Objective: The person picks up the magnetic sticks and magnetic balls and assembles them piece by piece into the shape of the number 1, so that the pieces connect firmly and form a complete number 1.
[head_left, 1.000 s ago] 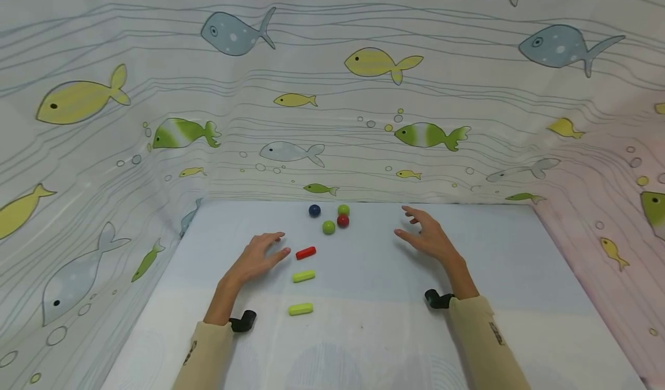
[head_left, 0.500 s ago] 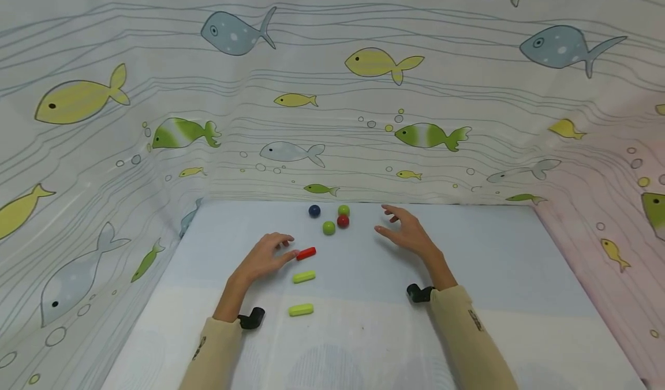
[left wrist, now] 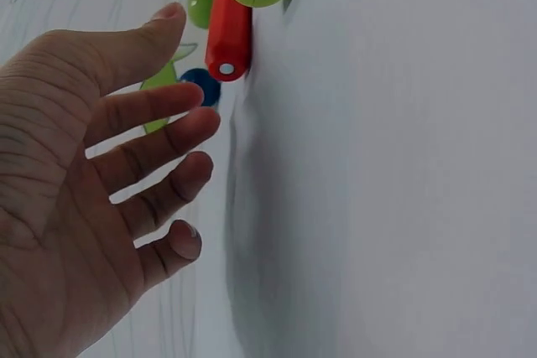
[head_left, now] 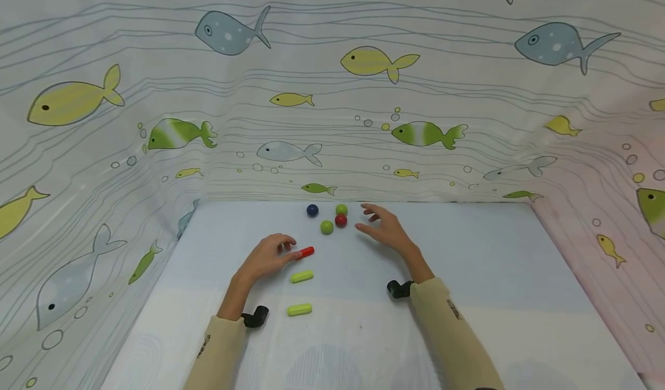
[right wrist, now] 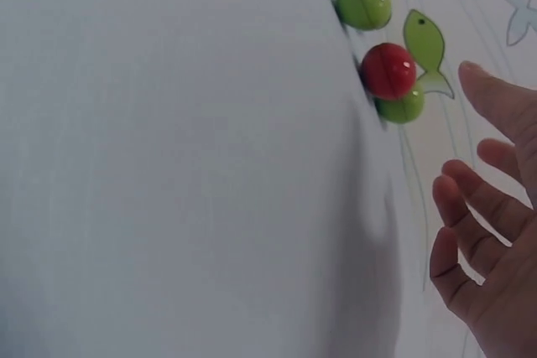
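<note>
As the left hand [head_left: 270, 255] is hovering beside the red stick [head_left: 307, 251], its thumb and fingers are standing apart, gripping nothing. The right hand [head_left: 385, 227] is hanging just right of the red ball [head_left: 340, 221], fingers parted, holding nothing. White table [head_left: 483, 263] is stretching from there to the right edge; fish-print cloth [head_left: 332, 119] is lining the back. Four balls [head_left: 312, 210] are lying near the cloth: one red, one blue, two green. Three sticks [head_left: 302, 276] are lying nearer: one red, two yellow-green.

Right hand [head_left: 387, 228] — now nearer the red ball [head_left: 340, 221].
</note>
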`<state>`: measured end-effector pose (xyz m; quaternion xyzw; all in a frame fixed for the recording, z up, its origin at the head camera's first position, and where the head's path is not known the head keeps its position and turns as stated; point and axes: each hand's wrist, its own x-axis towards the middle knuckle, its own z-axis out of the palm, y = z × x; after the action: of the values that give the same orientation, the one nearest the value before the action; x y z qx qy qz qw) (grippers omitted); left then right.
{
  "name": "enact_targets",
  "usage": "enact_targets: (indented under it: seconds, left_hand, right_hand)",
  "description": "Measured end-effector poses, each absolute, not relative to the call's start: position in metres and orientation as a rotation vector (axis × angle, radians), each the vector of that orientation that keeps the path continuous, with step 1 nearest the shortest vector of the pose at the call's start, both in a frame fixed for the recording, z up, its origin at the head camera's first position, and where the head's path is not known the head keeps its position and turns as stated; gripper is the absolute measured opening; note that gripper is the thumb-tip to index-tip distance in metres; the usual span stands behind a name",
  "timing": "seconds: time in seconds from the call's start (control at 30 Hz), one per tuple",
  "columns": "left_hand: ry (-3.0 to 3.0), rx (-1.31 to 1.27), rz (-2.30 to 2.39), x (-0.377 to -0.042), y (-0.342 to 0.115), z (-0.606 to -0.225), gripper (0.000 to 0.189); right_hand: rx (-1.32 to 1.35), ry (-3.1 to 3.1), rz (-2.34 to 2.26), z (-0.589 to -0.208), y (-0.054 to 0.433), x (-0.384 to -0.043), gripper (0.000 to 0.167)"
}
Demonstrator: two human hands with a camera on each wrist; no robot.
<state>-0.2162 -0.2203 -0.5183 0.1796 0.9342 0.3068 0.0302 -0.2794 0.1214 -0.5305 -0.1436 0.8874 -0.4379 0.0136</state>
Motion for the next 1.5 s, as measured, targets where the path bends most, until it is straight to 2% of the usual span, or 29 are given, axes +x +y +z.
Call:
enact_targets:
  seconds: [0.47,1.0,1.5]
  left_hand:
    - [2.871,0.619,0.925,-0.220,-0.215,-0.521,0.025]
    - [2.856,0.585,0.917,-0.223,-0.209,-0.524,0.015]
    - [2.858,0.597,0.937,-0.221,-0.208,-0.526,0.013]
  right_hand:
    - [-0.436,2.694,-1.552,-0.536,0.091,-0.284,0.050]
    - [-0.293,2.710,-1.571,-0.541,0.071,-0.285,0.042]
    - [-0.114,2.841,-1.481,-0.547,0.056,-0.284,0.036]
